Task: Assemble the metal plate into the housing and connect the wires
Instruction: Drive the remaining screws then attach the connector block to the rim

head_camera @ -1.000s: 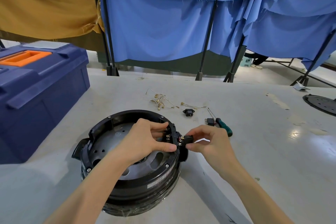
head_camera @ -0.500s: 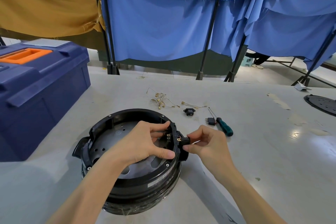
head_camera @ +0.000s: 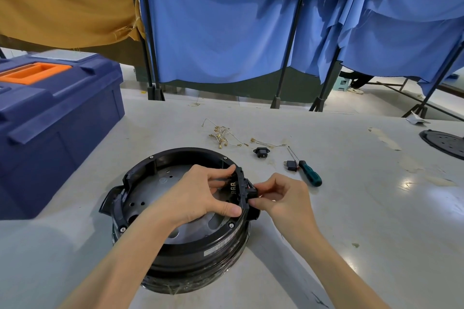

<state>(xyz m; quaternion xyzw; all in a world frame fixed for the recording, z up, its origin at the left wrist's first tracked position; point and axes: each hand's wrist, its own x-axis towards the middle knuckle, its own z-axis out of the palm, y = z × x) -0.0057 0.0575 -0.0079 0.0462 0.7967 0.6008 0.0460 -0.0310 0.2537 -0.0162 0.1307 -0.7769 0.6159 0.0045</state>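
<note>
A round black housing [head_camera: 175,256] stands on the table in front of me, with the grey metal plate [head_camera: 155,188] lying inside it. My left hand [head_camera: 198,193] grips the housing's right rim, thumb at the near side and fingers at the far side of a terminal block with brass tabs [head_camera: 233,187]. My right hand [head_camera: 283,195] pinches a small black socket part [head_camera: 251,192] against the outside of that rim. A bundle of thin wires with brass terminals [head_camera: 223,137] lies further back on the table.
A blue toolbox with an orange handle [head_camera: 50,118] sits at the left. A black socket [head_camera: 261,152], a small black switch [head_camera: 291,165] and a green-handled screwdriver [head_camera: 310,175] lie right of the housing. A black round disc [head_camera: 444,143] rests at the far right edge.
My right hand has pushed the black socket part leftward, closer into the housing's rim. The left hand has kept its hold on the rim.
</note>
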